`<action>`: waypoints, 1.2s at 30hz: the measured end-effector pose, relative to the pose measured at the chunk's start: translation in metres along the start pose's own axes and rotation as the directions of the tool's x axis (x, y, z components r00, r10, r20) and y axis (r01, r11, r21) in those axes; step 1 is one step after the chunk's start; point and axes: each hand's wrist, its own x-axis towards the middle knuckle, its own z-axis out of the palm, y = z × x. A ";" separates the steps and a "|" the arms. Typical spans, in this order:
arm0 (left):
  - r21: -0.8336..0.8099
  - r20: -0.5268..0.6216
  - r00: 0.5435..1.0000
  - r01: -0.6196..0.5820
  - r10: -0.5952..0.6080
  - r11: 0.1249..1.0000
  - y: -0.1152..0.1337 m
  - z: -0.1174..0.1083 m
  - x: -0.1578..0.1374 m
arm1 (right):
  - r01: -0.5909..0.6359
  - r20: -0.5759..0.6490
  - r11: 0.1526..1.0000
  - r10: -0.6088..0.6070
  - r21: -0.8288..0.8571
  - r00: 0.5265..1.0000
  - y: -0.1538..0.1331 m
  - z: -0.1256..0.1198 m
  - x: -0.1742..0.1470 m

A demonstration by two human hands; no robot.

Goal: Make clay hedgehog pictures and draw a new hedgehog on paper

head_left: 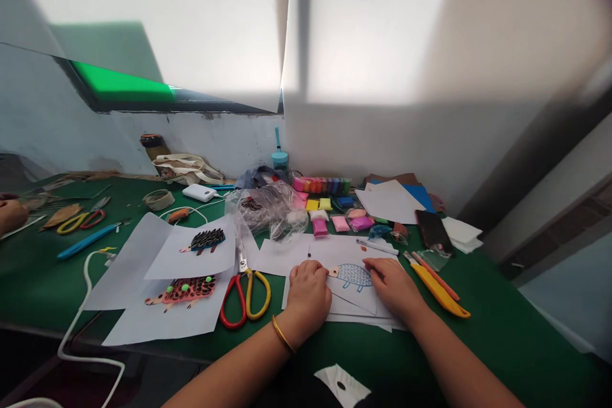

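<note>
A hedgehog drawing (352, 275) with blue scale lines and a peach-coloured snout lies on white paper (344, 245) between my hands. My left hand (310, 294) rests on the sheet by the snout, its fingers curled together; whatever they hold, if anything, is hidden. On the other side my right hand (396, 288) lies on the paper, with the index finger stretched to the animal's rear and the other fingers partly hidden. A pen (377, 247) and a small orange-brown dab (364, 248) are above the drawing. Scissors (245, 266) with red and yellow handles lie left of my left hand.
Two decorated hedgehog pictures, one black (208, 240) and one pink (187, 291), lie to the left. Colored clay packets (340, 224) and a plastic bag (270, 207) are behind. A yellow cutter (437, 287) and phone (433, 231) sit right. Another person's hand (12, 213) shows far left.
</note>
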 end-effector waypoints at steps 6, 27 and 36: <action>0.011 0.008 1.000 -0.001 0.001 1.000 0.001 0.000 0.000 | 0.006 -0.006 1.000 -0.006 0.002 1.000 0.000 0.000 0.000; 0.022 -0.023 0.999 -0.047 0.047 0.999 -0.001 0.004 -0.002 | 0.014 -0.001 1.000 -0.014 -0.019 1.000 0.001 0.002 0.001; 0.014 -0.020 0.999 -0.025 0.026 1.000 0.001 0.002 -0.002 | 0.007 0.007 1.000 -0.007 -0.019 1.000 -0.001 0.001 0.001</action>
